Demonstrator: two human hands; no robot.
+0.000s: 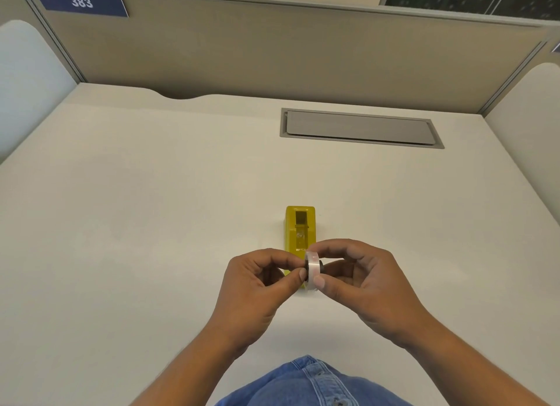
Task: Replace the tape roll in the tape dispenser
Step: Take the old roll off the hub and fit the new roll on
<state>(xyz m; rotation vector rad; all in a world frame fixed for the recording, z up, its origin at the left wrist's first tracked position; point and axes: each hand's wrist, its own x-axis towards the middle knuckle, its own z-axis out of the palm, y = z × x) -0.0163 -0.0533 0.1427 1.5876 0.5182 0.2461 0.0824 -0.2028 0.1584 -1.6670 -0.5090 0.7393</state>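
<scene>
Two bare hands meet over the bench in the head view, both pinching one tape roll (313, 267) between them: the left hand (257, 287) presses thumb and fingertips against the roll's left face, and the right hand (360, 284) closes its grip on the rim and right face, where a dark core shows. One tape roll, whitish and translucent, stands on edge in that shared grip, lifted off the surface. One yellow tape dispenser (300, 233) sits just beyond the grip and partly under it, its near end hidden by the fingers and its cradle open. One grey hatch cover (359, 127) lies flush in the bench (151, 223) well beyond the grip, to the right. The bench is plain off-white. Beige partition panels (272, 48) wall its far edge, and one blue plate reading 383 (81, 2) hangs up at far left. A blue denim shirt (312, 384) shows nearest the camera.
</scene>
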